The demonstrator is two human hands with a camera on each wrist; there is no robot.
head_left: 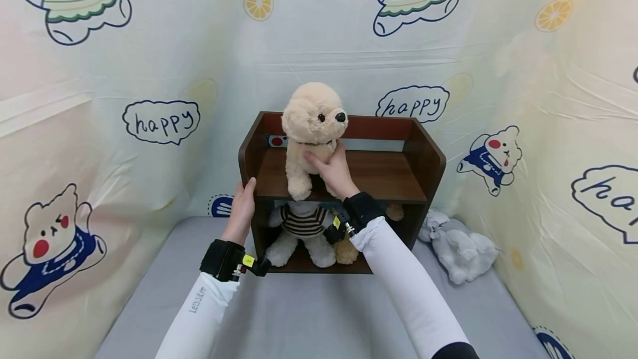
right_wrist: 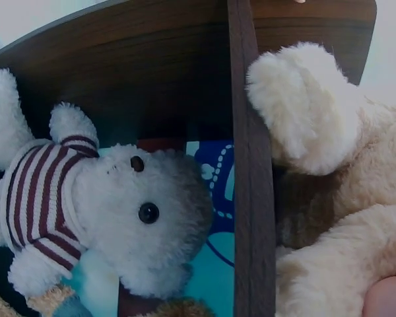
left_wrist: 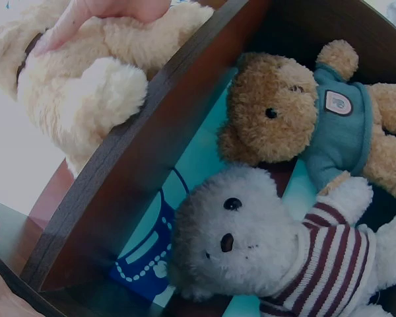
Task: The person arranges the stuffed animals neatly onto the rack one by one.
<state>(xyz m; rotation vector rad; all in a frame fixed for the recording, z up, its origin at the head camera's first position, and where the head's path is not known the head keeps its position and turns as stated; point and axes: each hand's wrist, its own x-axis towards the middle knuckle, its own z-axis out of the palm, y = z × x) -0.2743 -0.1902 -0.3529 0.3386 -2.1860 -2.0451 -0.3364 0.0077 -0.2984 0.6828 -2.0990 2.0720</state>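
A cream plush dog (head_left: pixel 313 115) with a black nose and a thin dark collar sits on the upper shelf (head_left: pixel 384 173) of a brown wooden rack, its front paw over the shelf's front edge. My right hand (head_left: pixel 335 170) grips its chest, thumb across the front. My left hand (head_left: pixel 242 206) holds the edge of the rack's left side panel (head_left: pixel 247 154). On the lower shelf sit a white teddy bear (left_wrist: pixel 231 231) in a striped shirt and a brown teddy bear (left_wrist: pixel 270 109) in a teal shirt. In the head view the upper shelf hides their heads.
A grey plush toy (head_left: pixel 461 245) lies on the grey-covered table (head_left: pixel 319 314) to the right of the rack. Printed cloth (head_left: pixel 309 43) with cartoon bears and "happy" bubbles hangs behind and on both sides.
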